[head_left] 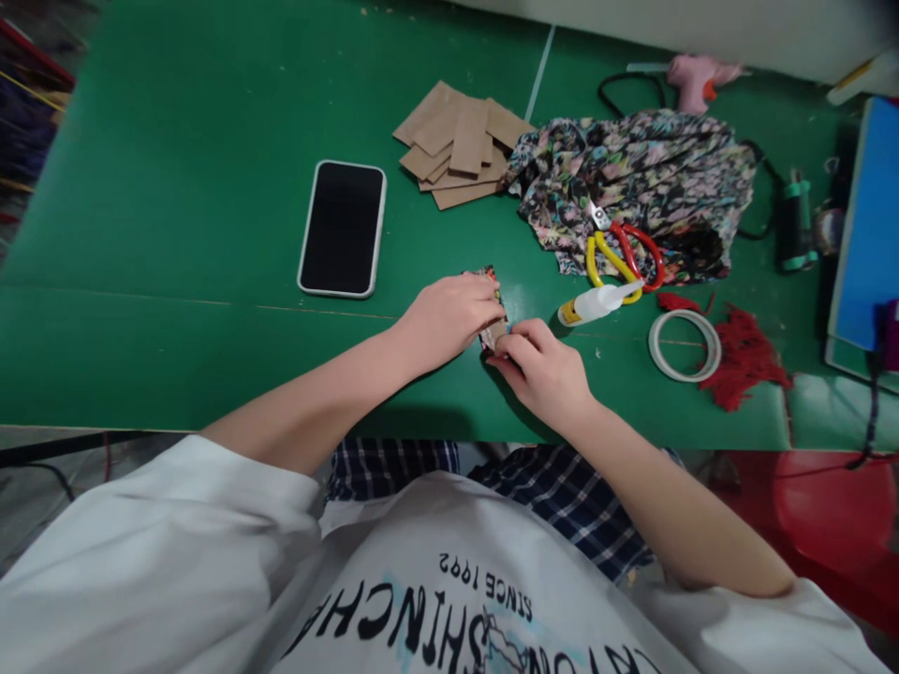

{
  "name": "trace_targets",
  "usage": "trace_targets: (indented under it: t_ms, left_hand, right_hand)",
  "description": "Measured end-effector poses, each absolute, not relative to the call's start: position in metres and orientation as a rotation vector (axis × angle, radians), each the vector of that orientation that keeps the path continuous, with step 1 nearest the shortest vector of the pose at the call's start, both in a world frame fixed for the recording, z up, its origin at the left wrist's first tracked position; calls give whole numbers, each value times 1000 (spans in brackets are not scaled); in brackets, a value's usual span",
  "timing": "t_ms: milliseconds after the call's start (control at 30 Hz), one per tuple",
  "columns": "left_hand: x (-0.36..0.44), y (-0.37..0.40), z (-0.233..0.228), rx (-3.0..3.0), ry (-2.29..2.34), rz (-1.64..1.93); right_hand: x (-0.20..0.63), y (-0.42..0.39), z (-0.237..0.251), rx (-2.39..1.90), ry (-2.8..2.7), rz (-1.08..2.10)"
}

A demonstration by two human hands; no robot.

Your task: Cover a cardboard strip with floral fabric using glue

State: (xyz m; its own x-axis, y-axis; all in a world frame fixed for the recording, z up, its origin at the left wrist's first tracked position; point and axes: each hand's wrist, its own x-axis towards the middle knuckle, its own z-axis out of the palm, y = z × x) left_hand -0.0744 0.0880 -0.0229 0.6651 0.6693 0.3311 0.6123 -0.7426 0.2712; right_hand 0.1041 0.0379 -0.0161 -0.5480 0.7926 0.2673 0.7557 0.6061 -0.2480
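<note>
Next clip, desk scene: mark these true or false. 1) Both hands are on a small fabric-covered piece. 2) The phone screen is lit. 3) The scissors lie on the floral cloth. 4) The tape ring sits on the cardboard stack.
1) True: the left hand and right hand press the small fabric-covered piece on the green table.
2) False: the phone is dark.
3) True: the scissors rest on the floral cloth.
4) False: the tape ring lies on the table, far from the cardboard stack.
</note>
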Motion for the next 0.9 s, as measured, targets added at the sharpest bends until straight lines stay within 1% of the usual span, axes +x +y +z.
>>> trace_targets:
  t_ms: [100, 300, 467, 600, 700, 900]
  left_hand:
    - [-74, 88, -24, 2741, 1071, 631]
    - [-74, 88, -25, 2759, 1087, 631]
    - [-74, 88, -26, 2782, 1084, 639]
    - [-74, 89, -28, 2785, 1089, 674]
    - [-74, 89, -28, 2781, 1083, 682]
    - [-74, 88, -27, 2766, 1055, 666]
  right_hand:
    - [103, 36, -15, -1209, -2500, 131]
    - [108, 32, -22, -1026, -2592, -133]
    - [107, 27, -26, -1047, -2570, -188]
    - [111, 26, -16, -1001, -2352, -52]
    - [120, 29, -7, -1107, -2151, 112]
    - [127, 38, -16, -1165, -2414, 353]
